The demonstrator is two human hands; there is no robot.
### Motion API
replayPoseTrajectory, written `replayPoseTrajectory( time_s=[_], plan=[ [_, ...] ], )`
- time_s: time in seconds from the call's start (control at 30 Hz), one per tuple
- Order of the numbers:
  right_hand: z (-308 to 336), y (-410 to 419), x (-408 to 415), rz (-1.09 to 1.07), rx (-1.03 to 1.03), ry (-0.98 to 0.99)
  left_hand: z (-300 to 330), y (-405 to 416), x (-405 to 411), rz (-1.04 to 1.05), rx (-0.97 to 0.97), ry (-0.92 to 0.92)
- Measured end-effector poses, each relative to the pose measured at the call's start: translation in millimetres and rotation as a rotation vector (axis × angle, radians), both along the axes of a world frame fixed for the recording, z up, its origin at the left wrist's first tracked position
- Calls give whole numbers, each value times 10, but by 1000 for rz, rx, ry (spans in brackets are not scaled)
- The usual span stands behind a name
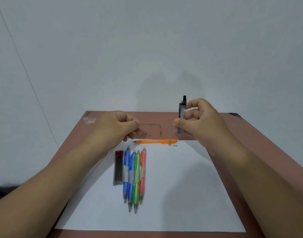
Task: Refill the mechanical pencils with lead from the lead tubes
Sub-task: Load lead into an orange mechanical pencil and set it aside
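My right hand point(201, 121) holds a clear lead tube point(181, 115) with a black cap upright, above the far edge of the paper. My left hand point(118, 125) hovers with curled fingers just past the tip end of an orange mechanical pencil point(155, 141), which lies crosswise on the white paper point(173, 186). Whether the left fingers pinch anything I cannot make out. A small white eraser piece point(174, 145) lies beside the orange pencil's end. Several pencils lie side by side: two blue point(126, 174), one green point(136, 182), two pink point(142, 174). A dark lead tube with a red cap point(118, 167) lies to their left.
The brown table point(241, 169) has a pencil scribble point(152, 129) past the paper and a chipped patch point(89, 118) at its far left corner. A pale wall stands right behind the table. Dark cloth point(1, 193) shows at the lower left.
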State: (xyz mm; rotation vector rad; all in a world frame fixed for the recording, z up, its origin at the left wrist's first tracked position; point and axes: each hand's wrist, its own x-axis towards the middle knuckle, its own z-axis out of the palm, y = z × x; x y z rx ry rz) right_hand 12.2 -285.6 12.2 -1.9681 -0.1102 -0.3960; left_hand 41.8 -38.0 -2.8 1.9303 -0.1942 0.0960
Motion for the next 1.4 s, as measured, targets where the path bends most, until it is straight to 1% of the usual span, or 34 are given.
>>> replayPoseTrajectory(
  time_s=[0.33,0.43,0.53,0.67,0.77,0.87,0.93,1.03,1.13,1.2,1.27,1.33,1.4],
  plan=[
    [-44,56,-1,-24,-184,-108,-7,15,9,11,10,-17],
    [-26,64,-17,48,-191,-86,-7,20,15,13,12,-22],
    [-4,72,-58,155,-150,-60,-10,19,16,27,15,-28],
    [23,48,-116,282,-135,-29,-18,21,4,30,68,-46],
    [29,20,-139,346,-249,30,-21,15,0,37,83,-62],
    [52,9,-149,388,-542,89,-32,11,4,60,120,-82],
    [76,23,-158,429,-672,133,-42,15,7,64,138,-103],
    [97,54,-171,483,-687,181,-51,15,13,53,172,-141],
    [81,33,-183,511,-616,171,-59,2,10,21,218,-192],
    [59,17,-181,478,-541,91,-61,-5,-5,-18,234,-207],
    [30,17,-161,390,-482,-90,-62,-12,-20,-52,262,-216],
    [4,26,-128,271,-479,-254,-63,-21,-33,-75,308,-241],
    [-17,41,-106,176,-520,-320,-58,-31,-55,-99,333,-270]
  ],
)
